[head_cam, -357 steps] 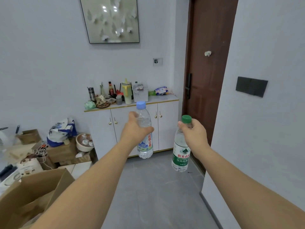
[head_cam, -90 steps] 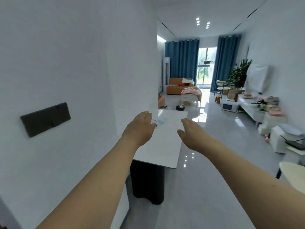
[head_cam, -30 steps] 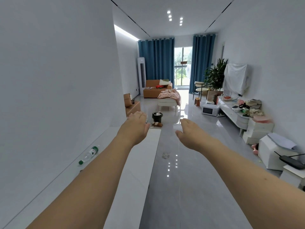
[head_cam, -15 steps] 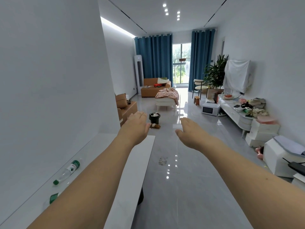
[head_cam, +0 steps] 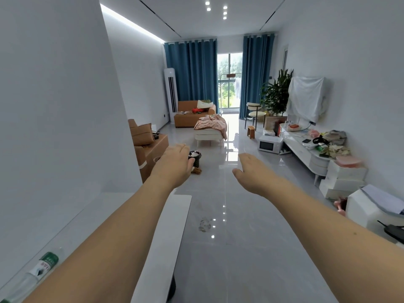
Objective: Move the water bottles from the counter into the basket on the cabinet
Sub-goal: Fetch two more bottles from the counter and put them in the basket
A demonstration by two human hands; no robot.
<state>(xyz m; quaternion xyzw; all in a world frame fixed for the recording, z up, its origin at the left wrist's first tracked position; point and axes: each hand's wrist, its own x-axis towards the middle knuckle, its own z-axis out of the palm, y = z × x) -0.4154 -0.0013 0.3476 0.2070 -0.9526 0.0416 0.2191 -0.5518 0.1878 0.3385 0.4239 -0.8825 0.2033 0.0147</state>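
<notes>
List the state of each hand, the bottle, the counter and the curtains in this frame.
left hand: open, holding nothing, raised in the air.
right hand: open, holding nothing, raised in the air.
water bottle: lying on its side on the counter.
counter: bears the bottle.
curtains: drawn apart.

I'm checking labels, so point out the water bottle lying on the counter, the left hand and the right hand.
water bottle (head_cam: 43, 264), head view, on its white label.
left hand (head_cam: 176, 164), head view, on its back.
right hand (head_cam: 253, 171), head view, on its back.

Clear green-labelled water bottle (head_cam: 37, 271) lying flat on the white counter (head_cam: 166, 226)
</notes>
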